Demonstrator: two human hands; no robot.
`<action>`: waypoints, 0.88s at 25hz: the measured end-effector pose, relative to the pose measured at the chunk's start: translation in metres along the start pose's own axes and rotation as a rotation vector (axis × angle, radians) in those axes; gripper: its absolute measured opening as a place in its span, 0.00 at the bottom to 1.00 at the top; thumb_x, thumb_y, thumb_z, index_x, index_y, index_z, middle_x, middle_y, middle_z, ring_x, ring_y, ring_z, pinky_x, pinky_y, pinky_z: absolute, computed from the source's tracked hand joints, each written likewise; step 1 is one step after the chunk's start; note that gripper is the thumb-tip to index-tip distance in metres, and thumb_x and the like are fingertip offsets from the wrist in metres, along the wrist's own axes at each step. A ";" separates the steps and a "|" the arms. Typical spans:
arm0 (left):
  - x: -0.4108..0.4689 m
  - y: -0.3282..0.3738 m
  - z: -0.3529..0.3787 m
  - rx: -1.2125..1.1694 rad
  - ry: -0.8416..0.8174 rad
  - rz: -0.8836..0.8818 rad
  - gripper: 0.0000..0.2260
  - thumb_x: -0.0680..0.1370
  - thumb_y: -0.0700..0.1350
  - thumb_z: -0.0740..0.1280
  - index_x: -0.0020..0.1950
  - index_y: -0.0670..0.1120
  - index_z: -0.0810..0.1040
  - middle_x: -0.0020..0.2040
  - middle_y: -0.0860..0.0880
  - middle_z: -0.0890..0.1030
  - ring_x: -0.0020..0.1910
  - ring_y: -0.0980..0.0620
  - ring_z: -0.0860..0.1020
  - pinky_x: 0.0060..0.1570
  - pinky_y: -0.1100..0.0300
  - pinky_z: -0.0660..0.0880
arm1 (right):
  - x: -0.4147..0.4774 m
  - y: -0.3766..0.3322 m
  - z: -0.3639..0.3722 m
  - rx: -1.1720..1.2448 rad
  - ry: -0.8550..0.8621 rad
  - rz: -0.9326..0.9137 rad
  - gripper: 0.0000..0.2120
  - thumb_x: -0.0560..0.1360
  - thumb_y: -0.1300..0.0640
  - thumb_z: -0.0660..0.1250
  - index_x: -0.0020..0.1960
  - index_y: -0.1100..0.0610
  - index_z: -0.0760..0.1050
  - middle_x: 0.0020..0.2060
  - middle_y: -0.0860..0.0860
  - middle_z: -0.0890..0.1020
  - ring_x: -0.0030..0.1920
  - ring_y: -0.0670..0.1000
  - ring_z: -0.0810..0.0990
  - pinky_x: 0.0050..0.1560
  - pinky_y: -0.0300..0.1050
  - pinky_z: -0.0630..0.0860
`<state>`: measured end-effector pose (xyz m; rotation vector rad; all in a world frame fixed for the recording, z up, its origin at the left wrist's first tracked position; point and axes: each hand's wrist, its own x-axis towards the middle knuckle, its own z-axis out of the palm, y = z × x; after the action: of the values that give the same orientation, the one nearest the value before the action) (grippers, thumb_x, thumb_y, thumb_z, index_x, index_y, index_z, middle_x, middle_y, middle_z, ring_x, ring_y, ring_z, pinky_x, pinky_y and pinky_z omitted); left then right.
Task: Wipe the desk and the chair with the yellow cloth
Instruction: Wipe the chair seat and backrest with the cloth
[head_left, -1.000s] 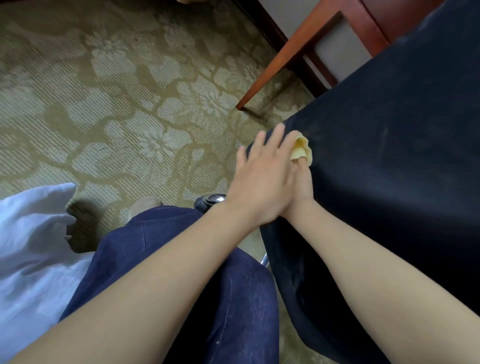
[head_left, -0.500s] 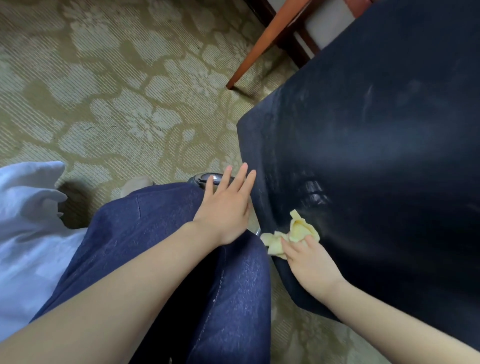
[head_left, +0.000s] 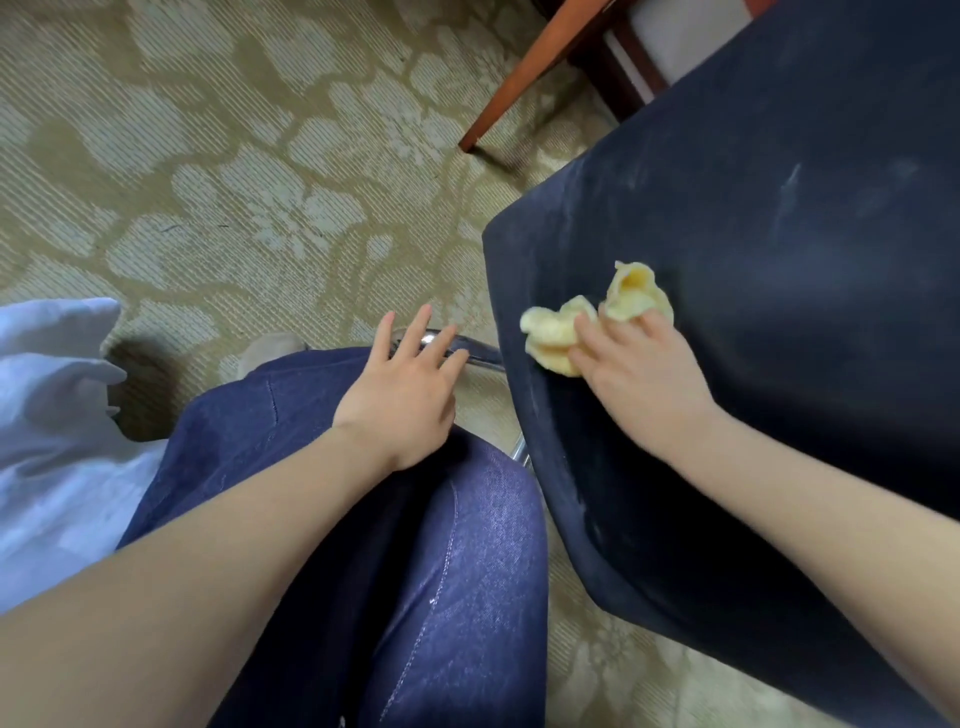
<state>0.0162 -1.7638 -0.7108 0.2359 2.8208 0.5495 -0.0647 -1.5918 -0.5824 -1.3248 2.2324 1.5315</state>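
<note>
The chair's dark seat (head_left: 779, 260) fills the right side of the head view, its surface streaked with pale dust. A crumpled yellow cloth (head_left: 587, 317) lies on the seat near its left edge. My right hand (head_left: 639, 374) presses down on the cloth, fingertips curled into its folds. My left hand (head_left: 405, 395) hovers over my knee just left of the seat, fingers spread and holding nothing. A wooden desk leg (head_left: 524, 78) slants down to the carpet at the top.
Patterned olive carpet (head_left: 208, 156) covers the floor. My blue-jeaned leg (head_left: 389, 571) sits between my arms. A chrome chair-base arm (head_left: 467, 348) shows beneath my left fingers. White fabric (head_left: 47, 415) lies at the left edge.
My left hand came off the seat edge and drew back over my knee. My right hand swept the cloth down along the seat's left side, then a little way inward onto the seat.
</note>
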 end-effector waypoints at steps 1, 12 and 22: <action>0.001 -0.001 0.001 -0.045 -0.018 -0.027 0.25 0.80 0.50 0.53 0.76 0.46 0.54 0.78 0.46 0.52 0.77 0.41 0.43 0.72 0.41 0.41 | 0.016 0.008 -0.003 0.034 -0.008 0.064 0.14 0.79 0.55 0.56 0.61 0.50 0.74 0.69 0.51 0.67 0.67 0.53 0.69 0.62 0.50 0.64; 0.017 -0.006 -0.016 -0.008 -0.040 -0.133 0.13 0.76 0.49 0.57 0.47 0.46 0.79 0.49 0.45 0.80 0.53 0.45 0.73 0.58 0.50 0.64 | 0.107 0.019 0.000 0.262 0.083 0.262 0.15 0.80 0.60 0.53 0.65 0.59 0.69 0.71 0.54 0.60 0.64 0.57 0.68 0.53 0.52 0.64; 0.004 -0.012 -0.011 0.016 -0.009 -0.119 0.10 0.75 0.50 0.57 0.38 0.49 0.72 0.45 0.46 0.80 0.50 0.46 0.73 0.55 0.53 0.65 | 0.019 -0.103 0.065 0.324 -0.152 -0.071 0.23 0.81 0.59 0.49 0.75 0.60 0.53 0.75 0.54 0.51 0.70 0.57 0.60 0.61 0.50 0.63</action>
<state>0.0080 -1.7777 -0.7060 0.0721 2.8085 0.4985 -0.0254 -1.5607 -0.6958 -1.1381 2.1955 1.1427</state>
